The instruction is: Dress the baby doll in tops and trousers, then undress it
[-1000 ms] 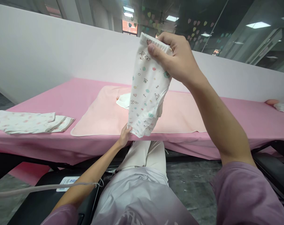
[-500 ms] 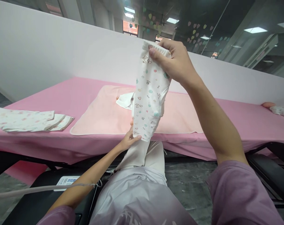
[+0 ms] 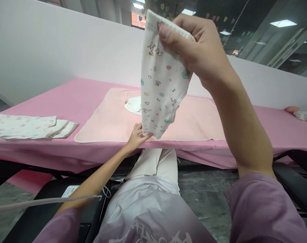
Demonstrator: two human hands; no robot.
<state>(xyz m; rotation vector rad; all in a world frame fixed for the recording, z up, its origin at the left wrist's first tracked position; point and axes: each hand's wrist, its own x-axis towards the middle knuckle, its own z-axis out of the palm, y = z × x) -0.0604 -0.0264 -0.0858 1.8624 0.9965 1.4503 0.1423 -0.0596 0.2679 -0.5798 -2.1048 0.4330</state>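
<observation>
White baby pants (image 3: pixel 158 91) with small animal and coloured dot prints hang in front of me, folded lengthwise and held upright. My right hand (image 3: pixel 194 47) pinches their ribbed waistband at the top, thumb in front. At the lower end, my left hand (image 3: pixel 139 135) grips the leg cuffs between thumb and fingers. Behind the pants, a plain white garment (image 3: pixel 133 104) lies on the peach mat (image 3: pixel 105 125); a small skin-coloured bit pokes out at its left. The pants hide the rest of it.
A pink cloth covers the table (image 3: pixel 74 98). Folded printed cloths (image 3: pixel 29 125) lie at its left, and a bundle with white print (image 3: pixel 304 116) at its far right. A white partition (image 3: pixel 92 50) stands behind. Black chairs (image 3: pixel 292 179) flank me, with a cable at lower left.
Both hands have raised the pants, and the right hand has come closer to the camera. The left hand has moved up from above my lap to over the mat's front edge.
</observation>
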